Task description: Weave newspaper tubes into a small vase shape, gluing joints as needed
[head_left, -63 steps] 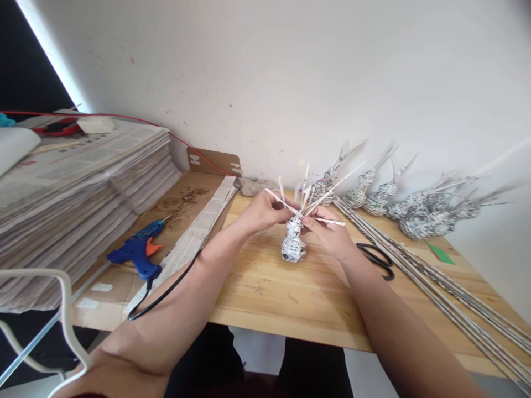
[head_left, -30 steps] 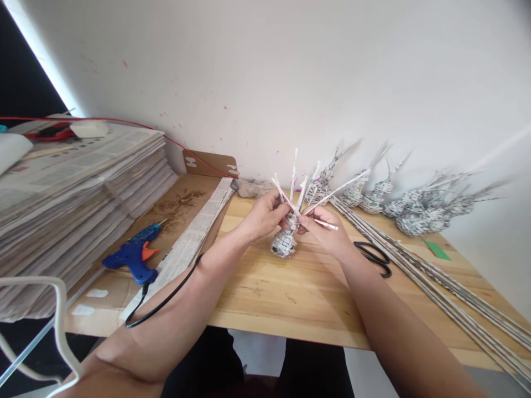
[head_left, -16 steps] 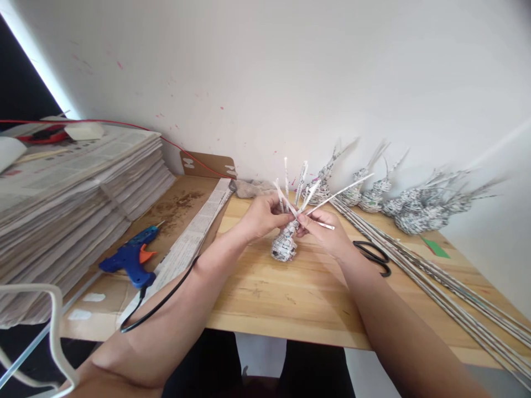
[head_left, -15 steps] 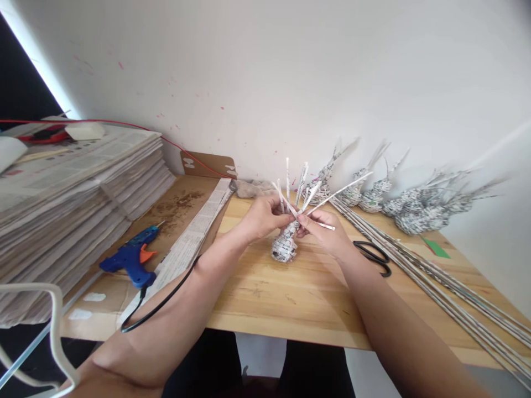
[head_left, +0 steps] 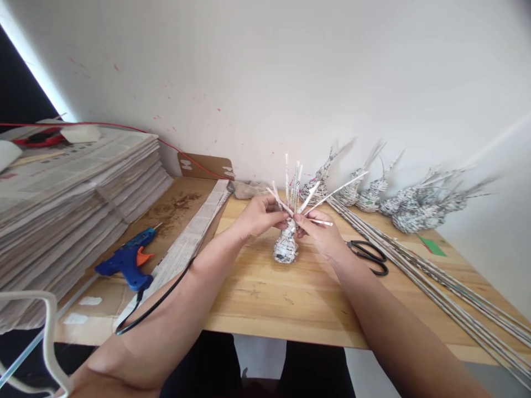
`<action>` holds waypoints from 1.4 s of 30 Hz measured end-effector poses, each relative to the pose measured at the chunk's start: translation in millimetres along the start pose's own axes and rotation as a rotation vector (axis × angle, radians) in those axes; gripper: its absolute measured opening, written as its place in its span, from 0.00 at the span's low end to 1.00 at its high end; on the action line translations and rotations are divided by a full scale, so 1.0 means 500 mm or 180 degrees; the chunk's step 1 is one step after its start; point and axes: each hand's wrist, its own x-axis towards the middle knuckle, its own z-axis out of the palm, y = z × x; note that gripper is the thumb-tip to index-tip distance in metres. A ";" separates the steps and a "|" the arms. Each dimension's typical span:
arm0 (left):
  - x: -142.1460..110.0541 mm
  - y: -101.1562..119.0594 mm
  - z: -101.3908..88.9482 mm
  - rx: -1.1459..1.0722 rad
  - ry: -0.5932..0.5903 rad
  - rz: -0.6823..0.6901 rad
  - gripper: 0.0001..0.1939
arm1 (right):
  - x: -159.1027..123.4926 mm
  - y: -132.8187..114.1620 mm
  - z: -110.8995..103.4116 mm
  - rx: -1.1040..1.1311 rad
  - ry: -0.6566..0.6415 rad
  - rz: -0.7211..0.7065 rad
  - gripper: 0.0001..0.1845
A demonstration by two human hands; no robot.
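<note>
A small woven vase of rolled newspaper (head_left: 285, 248) stands on the wooden table (head_left: 290, 293), with several thin paper sticks (head_left: 295, 185) fanning up from its neck. My left hand (head_left: 257, 215) pinches the sticks at the neck from the left. My right hand (head_left: 319, 235) pinches one stick on the right side, a loose end jutting out to the right. Both hands are closed on the paper sticks just above the woven body.
Black scissors (head_left: 369, 255) lie right of my hand. Long rolled paper sticks (head_left: 435, 287) run along the right side. Several finished woven pieces (head_left: 398, 202) line the wall. A blue glue gun (head_left: 124, 260) and a tall newspaper stack (head_left: 70, 193) sit on the left.
The woven vase has been turned a little and stands more upright. The sticks have been drawn closer together. My hands stay at its neck.
</note>
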 end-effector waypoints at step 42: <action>0.004 -0.015 0.022 -0.0090 0.0246 0.0669 0.17 | -0.005 -0.005 0.018 0.0295 0.0439 -0.0051 0.18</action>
